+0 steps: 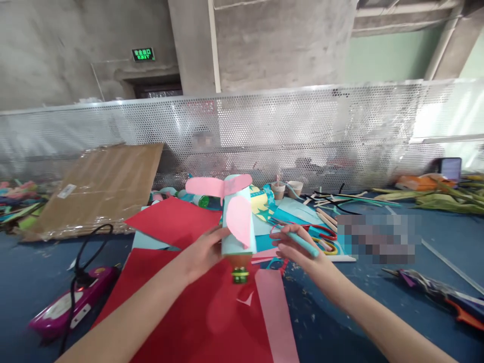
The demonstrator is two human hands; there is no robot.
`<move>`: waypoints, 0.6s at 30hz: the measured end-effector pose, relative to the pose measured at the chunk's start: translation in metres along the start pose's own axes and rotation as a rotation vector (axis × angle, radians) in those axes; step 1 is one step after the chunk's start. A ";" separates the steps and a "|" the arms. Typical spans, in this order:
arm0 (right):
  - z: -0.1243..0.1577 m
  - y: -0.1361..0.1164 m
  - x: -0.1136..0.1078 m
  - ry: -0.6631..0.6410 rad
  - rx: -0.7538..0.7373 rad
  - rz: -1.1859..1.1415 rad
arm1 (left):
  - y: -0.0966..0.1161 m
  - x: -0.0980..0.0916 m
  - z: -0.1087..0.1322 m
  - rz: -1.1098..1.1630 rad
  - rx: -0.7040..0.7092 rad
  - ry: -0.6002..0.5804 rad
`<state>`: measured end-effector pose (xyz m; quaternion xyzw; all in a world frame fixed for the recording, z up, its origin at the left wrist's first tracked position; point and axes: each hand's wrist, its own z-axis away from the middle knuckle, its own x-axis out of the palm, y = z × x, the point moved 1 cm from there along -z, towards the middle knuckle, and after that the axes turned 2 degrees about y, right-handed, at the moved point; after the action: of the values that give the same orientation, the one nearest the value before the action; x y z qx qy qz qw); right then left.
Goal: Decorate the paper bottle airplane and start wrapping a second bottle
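While holding pale-blue paper model (238, 222) in left hand (204, 254), gripping teal-handled tool (302, 244) in right hand (301, 260).
Clasping model's side with left fingers, partly hidden, above red paper (181, 322) on blue table (321, 322); curling right fingers around tool, apart from model.
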<state>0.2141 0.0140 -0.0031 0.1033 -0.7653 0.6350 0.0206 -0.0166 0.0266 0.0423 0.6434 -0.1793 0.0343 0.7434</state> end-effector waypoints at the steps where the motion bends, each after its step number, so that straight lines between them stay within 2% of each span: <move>1: 0.003 -0.001 0.003 -0.058 -0.016 0.012 | -0.005 0.005 0.000 0.051 0.008 0.013; 4: 0.011 -0.003 0.010 -0.222 -0.012 0.012 | -0.018 0.019 0.005 0.110 0.012 0.050; 7: 0.014 0.000 0.012 -0.275 0.047 -0.020 | -0.029 0.028 0.011 0.109 0.025 0.080; 11: 0.012 0.005 0.011 -0.198 0.102 -0.055 | -0.035 0.030 0.015 0.075 0.017 0.060; 15: 0.007 0.004 0.010 -0.106 0.144 -0.109 | -0.030 0.026 0.012 0.018 -0.023 -0.016; 18: 0.002 0.000 0.007 -0.008 0.115 -0.142 | -0.020 0.018 0.008 -0.109 0.010 0.048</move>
<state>0.2074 0.0116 -0.0027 0.1608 -0.7186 0.6743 0.0562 0.0039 0.0120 0.0297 0.6551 -0.1259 0.0099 0.7449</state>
